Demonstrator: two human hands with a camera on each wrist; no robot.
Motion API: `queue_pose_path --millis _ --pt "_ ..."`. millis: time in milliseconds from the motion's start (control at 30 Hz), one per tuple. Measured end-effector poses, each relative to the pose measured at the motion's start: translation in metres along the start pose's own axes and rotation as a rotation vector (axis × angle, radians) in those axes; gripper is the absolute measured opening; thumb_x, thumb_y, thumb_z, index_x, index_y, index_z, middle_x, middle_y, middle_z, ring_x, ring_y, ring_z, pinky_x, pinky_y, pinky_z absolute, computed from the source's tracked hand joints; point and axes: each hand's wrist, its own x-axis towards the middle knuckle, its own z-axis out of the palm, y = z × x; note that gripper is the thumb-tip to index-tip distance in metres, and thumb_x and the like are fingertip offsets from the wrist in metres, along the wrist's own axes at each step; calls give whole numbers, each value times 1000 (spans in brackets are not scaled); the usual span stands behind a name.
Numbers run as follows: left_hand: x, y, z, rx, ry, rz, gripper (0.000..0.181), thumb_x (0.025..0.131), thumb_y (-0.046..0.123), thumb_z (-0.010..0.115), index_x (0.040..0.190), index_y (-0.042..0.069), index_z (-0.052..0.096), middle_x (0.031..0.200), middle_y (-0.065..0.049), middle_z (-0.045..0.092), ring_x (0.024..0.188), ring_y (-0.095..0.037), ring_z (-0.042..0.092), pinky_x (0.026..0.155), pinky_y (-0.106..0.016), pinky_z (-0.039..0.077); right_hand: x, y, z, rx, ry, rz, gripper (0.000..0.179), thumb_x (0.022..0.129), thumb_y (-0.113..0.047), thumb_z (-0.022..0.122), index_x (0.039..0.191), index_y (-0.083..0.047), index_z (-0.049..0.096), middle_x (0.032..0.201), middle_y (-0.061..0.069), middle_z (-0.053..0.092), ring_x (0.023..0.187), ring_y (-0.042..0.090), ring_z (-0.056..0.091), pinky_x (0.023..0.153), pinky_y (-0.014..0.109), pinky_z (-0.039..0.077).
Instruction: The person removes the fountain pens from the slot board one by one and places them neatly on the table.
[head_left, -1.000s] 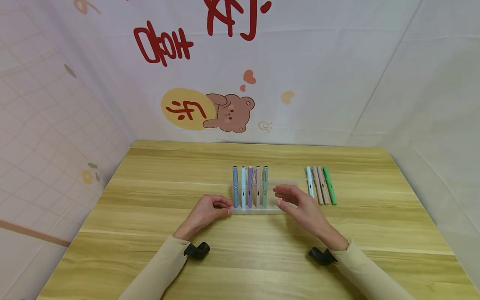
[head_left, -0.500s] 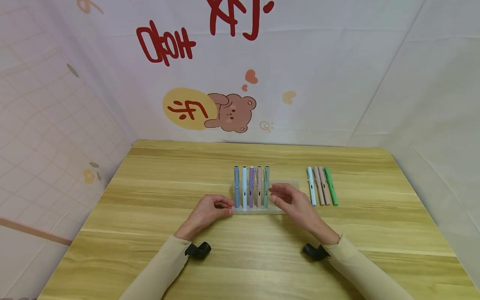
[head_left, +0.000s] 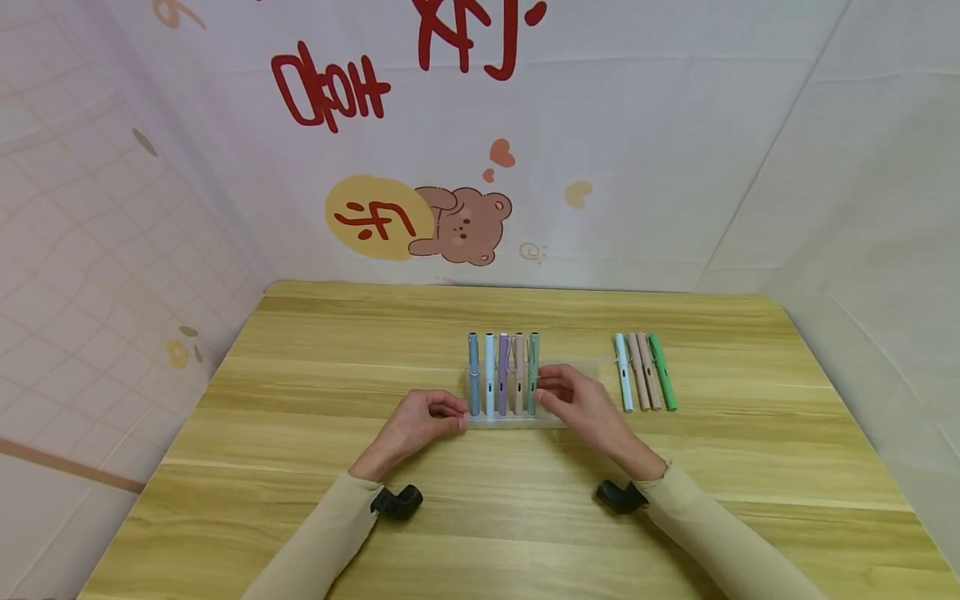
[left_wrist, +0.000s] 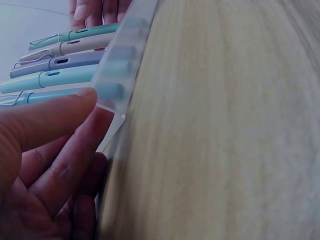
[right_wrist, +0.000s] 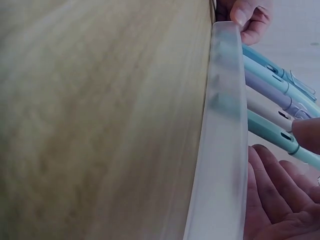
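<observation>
A clear pen holder (head_left: 513,423) stands on the table with several capped pens upright in its left part: a blue pen (head_left: 474,387), a light blue pen (head_left: 490,387), a purple pen (head_left: 503,375), a pinkish-beige pen (head_left: 518,387) and a muted green pen (head_left: 533,362). My left hand (head_left: 412,427) holds the holder's left end, thumb in front and fingers behind in the left wrist view. Beside the muted green pen is my right hand (head_left: 592,417). Its thumb and fairly straight fingers (right_wrist: 280,187) flank that pen without visibly gripping it; exact contact is unclear.
Right of the holder lie a light blue pen (head_left: 624,373), two brownish pens (head_left: 643,373) and a bright green pen (head_left: 663,373), side by side on the wooden table (head_left: 360,333). A printed white curtain (head_left: 637,125) hangs behind the table.
My right hand has moved left along the holder to the muted green pen, its thumb and fingers drawing nearer to it. The left hand stays at the holder's left end.
</observation>
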Motion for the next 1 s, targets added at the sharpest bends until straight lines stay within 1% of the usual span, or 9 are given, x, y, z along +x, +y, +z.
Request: queue_pose_path --millis 133,533,767,1000 --pt "0 -1 0 11 1 4 19 92 13 79 109 5 77 99 -3 76 93 -18 69 86 -36 51 1 -1 3 -1 -1 4 42 101 -19 70 135 1 59 122 16 71 109 30 70 88 36 58" --pt "0 0 -1 10 -2 7 17 93 13 79 108 6 77 99 -3 76 92 -17 69 86 -36 51 5 -4 9 -49 42 10 30 99 -12 71 125 0 62 109 9 74 101 25 71 85 36 57" --pt "0 1 -1 16 1 5 17 93 14 79 108 6 77 99 -3 76 92 -17 68 85 -36 51 5 -5 9 -43 71 7 28 98 -10 70 123 0 62 108 10 74 98 23 71 82 32 57" --pt "1 0 0 15 -1 9 18 92 13 79 108 6 77 99 -4 76 93 -17 69 85 -36 51 2 -9 7 -59 123 -18 25 98 -9 70 120 0 63 107 10 74 98 24 70 84 35 57"
